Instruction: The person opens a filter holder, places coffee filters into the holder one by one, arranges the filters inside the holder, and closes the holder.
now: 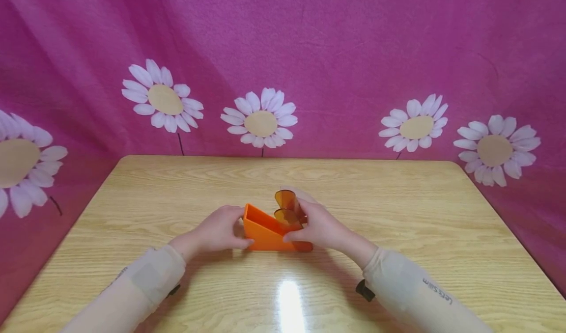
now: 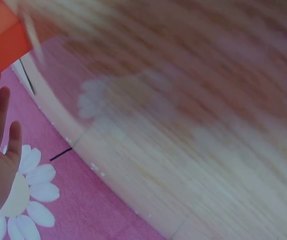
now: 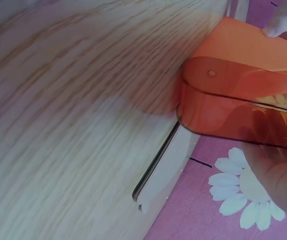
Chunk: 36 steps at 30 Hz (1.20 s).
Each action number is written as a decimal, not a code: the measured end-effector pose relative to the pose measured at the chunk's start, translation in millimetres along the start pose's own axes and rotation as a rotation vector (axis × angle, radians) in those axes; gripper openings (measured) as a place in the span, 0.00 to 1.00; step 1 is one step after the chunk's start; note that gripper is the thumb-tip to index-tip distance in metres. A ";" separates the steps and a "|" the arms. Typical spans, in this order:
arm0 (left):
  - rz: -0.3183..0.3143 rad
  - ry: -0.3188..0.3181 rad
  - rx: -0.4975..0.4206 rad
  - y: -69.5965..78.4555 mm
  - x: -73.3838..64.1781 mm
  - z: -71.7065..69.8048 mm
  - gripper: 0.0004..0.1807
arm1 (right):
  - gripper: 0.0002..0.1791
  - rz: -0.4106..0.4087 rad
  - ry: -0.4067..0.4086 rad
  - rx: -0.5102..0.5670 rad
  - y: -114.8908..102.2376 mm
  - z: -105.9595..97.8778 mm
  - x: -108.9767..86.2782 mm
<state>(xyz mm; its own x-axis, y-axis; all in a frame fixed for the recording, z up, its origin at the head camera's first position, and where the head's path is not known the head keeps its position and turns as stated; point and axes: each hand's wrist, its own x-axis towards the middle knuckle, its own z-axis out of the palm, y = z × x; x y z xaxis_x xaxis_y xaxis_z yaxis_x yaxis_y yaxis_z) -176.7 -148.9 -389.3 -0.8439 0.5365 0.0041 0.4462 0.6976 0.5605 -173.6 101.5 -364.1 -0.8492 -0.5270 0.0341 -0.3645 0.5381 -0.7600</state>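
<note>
An orange open-topped box (image 1: 269,237) with a slanting rim stands on the table between both hands. At its tall left end is my left hand (image 1: 218,229), thumb along the front and fingers around the back. A see-through amber plastic cover (image 1: 286,217), with two rounded side flaps, rises from the box's low right end. My right hand (image 1: 320,225) holds the cover there, its thumb on the front side. In the right wrist view, fingers show through the amber plastic (image 3: 208,100), which has a small round mark near its rounded end. The left wrist view catches only a corner of the box (image 2: 6,45).
The light wood table (image 1: 177,190) has rounded back corners. Behind it hangs a magenta cloth (image 1: 331,53) printed with white daisies. A bright light reflection (image 1: 290,306) lies on the tabletop near the front.
</note>
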 end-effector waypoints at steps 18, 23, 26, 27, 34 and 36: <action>-0.094 -0.107 -0.177 -4.6 4.4 -2.8 0.21 | 0.23 0.007 -0.065 0.161 5.0 -10.8 -5.1; -0.123 -0.133 -0.213 -2.5 6.0 -4.1 0.23 | 0.22 0.061 -0.059 0.159 5.7 -15.2 -6.5; -0.113 -0.146 -0.208 -2.3 6.5 -6.2 0.23 | 0.22 0.097 -0.054 0.139 6.9 -18.5 -9.1; -0.107 -0.148 -0.204 -2.5 6.4 -6.7 0.22 | 0.22 0.102 -0.055 0.133 7.3 -19.2 -10.1; -0.077 -0.134 -0.152 -6.6 3.2 -9.2 0.22 | 0.22 0.072 -0.043 0.112 11.5 -22.2 -14.3; -0.071 -0.126 -0.149 -8.1 2.6 -10.1 0.22 | 0.22 0.055 -0.038 0.124 14.8 -22.8 -15.4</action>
<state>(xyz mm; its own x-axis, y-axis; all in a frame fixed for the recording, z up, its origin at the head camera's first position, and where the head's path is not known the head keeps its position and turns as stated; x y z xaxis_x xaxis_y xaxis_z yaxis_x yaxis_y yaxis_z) -185.5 -158.0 -385.5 -0.8236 0.5502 -0.1378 0.3302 0.6626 0.6722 -174.6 132.6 -361.1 -0.8505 -0.5250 -0.0329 -0.2658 0.4828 -0.8344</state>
